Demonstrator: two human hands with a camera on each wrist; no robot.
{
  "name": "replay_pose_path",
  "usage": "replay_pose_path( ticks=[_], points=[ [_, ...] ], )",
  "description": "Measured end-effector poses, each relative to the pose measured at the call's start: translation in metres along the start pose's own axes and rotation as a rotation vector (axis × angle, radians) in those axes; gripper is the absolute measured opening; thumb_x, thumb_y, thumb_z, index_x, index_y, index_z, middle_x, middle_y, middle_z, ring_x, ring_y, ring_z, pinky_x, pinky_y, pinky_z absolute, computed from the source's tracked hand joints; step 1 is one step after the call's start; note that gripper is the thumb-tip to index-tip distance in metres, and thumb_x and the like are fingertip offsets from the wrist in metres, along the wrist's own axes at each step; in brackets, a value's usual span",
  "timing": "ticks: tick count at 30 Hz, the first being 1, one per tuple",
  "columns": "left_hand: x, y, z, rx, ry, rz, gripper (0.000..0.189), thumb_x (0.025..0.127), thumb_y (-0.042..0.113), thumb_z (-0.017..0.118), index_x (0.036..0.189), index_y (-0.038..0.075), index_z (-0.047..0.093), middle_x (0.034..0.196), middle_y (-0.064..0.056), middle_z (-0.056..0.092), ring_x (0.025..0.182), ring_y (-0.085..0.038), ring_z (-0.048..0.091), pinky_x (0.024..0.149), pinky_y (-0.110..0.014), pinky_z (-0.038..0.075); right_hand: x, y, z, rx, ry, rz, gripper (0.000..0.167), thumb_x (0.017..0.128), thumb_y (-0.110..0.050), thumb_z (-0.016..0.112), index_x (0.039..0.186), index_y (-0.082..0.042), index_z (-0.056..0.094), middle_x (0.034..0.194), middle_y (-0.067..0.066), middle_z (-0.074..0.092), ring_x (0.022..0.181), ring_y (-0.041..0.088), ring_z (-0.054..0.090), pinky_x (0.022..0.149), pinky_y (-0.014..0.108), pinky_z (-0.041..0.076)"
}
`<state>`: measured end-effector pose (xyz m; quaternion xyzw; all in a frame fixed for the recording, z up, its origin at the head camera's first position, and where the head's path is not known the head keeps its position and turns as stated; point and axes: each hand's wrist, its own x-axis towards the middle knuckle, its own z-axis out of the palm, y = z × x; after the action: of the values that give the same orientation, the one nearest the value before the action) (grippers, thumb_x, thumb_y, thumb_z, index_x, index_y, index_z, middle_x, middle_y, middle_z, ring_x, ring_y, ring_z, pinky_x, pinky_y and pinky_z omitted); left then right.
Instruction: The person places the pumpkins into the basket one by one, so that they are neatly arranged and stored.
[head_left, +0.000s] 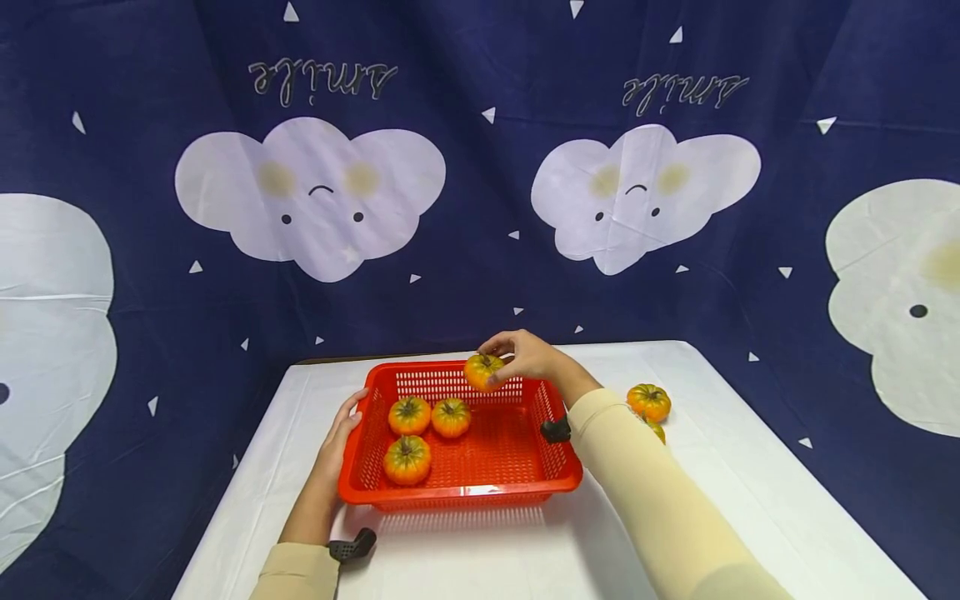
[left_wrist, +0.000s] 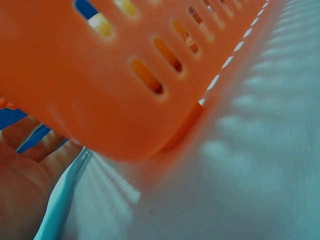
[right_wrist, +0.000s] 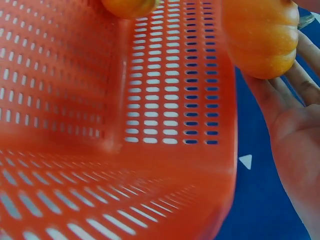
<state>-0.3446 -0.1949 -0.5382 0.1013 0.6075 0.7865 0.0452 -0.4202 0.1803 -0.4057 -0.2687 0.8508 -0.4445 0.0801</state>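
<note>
A red plastic basket with slotted walls stands on the white table. Inside, toward its left side, sit three small orange-and-green pumpkins, among them a front pumpkin and a back left pumpkin. My right hand grips another pumpkin by its sides, over the basket's back wall. In the right wrist view that held pumpkin shows beside the rim, fingers curving behind it. My left hand rests along the basket's left rim, fingers extended. From below, the left wrist view shows the palm beside the basket wall.
To the right of the basket, two more pumpkins lie on the white table, one partly hidden by my right sleeve. A dark blue cloth with printed clouds hangs behind and around the table.
</note>
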Motion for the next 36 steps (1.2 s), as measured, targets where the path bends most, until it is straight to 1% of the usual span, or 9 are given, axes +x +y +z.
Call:
replay_pose_path(
  ticks=[2, 7, 11, 16, 22, 25, 28, 32, 36],
  points=[
    [0.0, 0.0, 0.001, -0.006, -0.003, -0.003, 0.052, 0.114, 0.029, 0.037, 0.164, 0.027, 0.028, 0.166, -0.012, 0.032, 0.148, -0.038, 0.036, 0.112, -0.054, 0.04, 0.0, 0.001, 0.004, -0.014, -0.015, 0.01, 0.058, 0.077, -0.01, 0.09, 0.13, -0.003, 0.069, 0.126, 0.008, 0.069, 0.12, 0.028, 0.063, 0.101, 0.041, 0.053],
    [-0.001, 0.002, 0.001, 0.001, 0.011, 0.001, 0.051, 0.114, 0.03, 0.038, 0.164, 0.027, 0.029, 0.167, -0.012, 0.031, 0.148, -0.039, 0.035, 0.112, -0.054, 0.04, 0.002, 0.001, 0.017, -0.051, -0.039, 0.041, 0.057, 0.075, -0.014, 0.093, 0.128, -0.008, 0.071, 0.129, 0.004, 0.067, 0.121, 0.026, 0.063, 0.101, 0.04, 0.053],
    [-0.001, 0.002, 0.001, 0.007, 0.031, -0.019, 0.051, 0.113, 0.033, 0.04, 0.163, 0.031, 0.031, 0.166, -0.009, 0.034, 0.148, -0.036, 0.037, 0.11, -0.053, 0.043, 0.005, 0.002, 0.028, -0.068, -0.073, 0.024, 0.056, 0.074, -0.015, 0.094, 0.125, -0.008, 0.071, 0.127, 0.002, 0.067, 0.119, 0.025, 0.063, 0.102, 0.04, 0.052],
    [0.0, 0.001, 0.002, 0.004, 0.026, -0.027, 0.052, 0.113, 0.033, 0.041, 0.164, 0.031, 0.03, 0.166, -0.009, 0.034, 0.148, -0.036, 0.037, 0.11, -0.053, 0.043, 0.006, 0.003, 0.04, -0.051, -0.13, 0.008, 0.054, 0.074, -0.014, 0.095, 0.122, -0.008, 0.071, 0.125, 0.001, 0.067, 0.119, 0.027, 0.062, 0.103, 0.039, 0.052],
    [-0.001, 0.0, 0.003, 0.0, 0.024, -0.034, 0.052, 0.113, 0.034, 0.041, 0.164, 0.032, 0.03, 0.166, -0.008, 0.034, 0.148, -0.035, 0.037, 0.11, -0.053, 0.043, 0.003, 0.005, 0.047, -0.057, -0.141, 0.014, 0.052, 0.074, -0.015, 0.095, 0.121, -0.01, 0.073, 0.121, -0.001, 0.069, 0.114, 0.022, 0.063, 0.098, 0.036, 0.053],
    [-0.001, 0.001, 0.003, 0.008, 0.029, -0.031, 0.052, 0.113, 0.035, 0.042, 0.163, 0.032, 0.03, 0.166, -0.008, 0.034, 0.147, -0.036, 0.038, 0.11, -0.054, 0.043, 0.002, 0.004, 0.05, -0.07, -0.156, 0.018, 0.051, 0.074, -0.016, 0.095, 0.119, -0.011, 0.073, 0.121, -0.002, 0.069, 0.114, 0.02, 0.064, 0.099, 0.036, 0.053],
    [-0.001, 0.002, 0.003, 0.011, 0.031, -0.027, 0.052, 0.113, 0.034, 0.041, 0.164, 0.032, 0.03, 0.165, -0.008, 0.034, 0.147, -0.036, 0.038, 0.11, -0.054, 0.043, 0.0, 0.005, 0.054, -0.09, -0.181, 0.026, 0.05, 0.074, -0.019, 0.096, 0.118, -0.014, 0.074, 0.12, -0.006, 0.069, 0.114, 0.018, 0.063, 0.1, 0.035, 0.052],
    [-0.001, 0.002, 0.003, 0.007, 0.027, -0.023, 0.052, 0.113, 0.034, 0.04, 0.164, 0.031, 0.03, 0.166, -0.009, 0.033, 0.147, -0.037, 0.038, 0.11, -0.052, 0.043, 0.001, 0.004, 0.06, -0.109, -0.218, -0.001, 0.05, 0.072, -0.023, 0.098, 0.116, -0.019, 0.074, 0.12, -0.01, 0.069, 0.113, 0.015, 0.063, 0.099, 0.034, 0.052],
    [-0.001, 0.001, 0.003, 0.017, 0.014, -0.004, 0.052, 0.114, 0.034, 0.039, 0.165, 0.028, 0.028, 0.166, -0.012, 0.031, 0.147, -0.038, 0.037, 0.109, -0.048, 0.045, 0.002, -0.001, 0.066, -0.127, -0.265, -0.051, 0.051, 0.071, -0.023, 0.099, 0.115, -0.017, 0.075, 0.118, -0.011, 0.069, 0.11, 0.014, 0.064, 0.098, 0.034, 0.053]
  ],
)
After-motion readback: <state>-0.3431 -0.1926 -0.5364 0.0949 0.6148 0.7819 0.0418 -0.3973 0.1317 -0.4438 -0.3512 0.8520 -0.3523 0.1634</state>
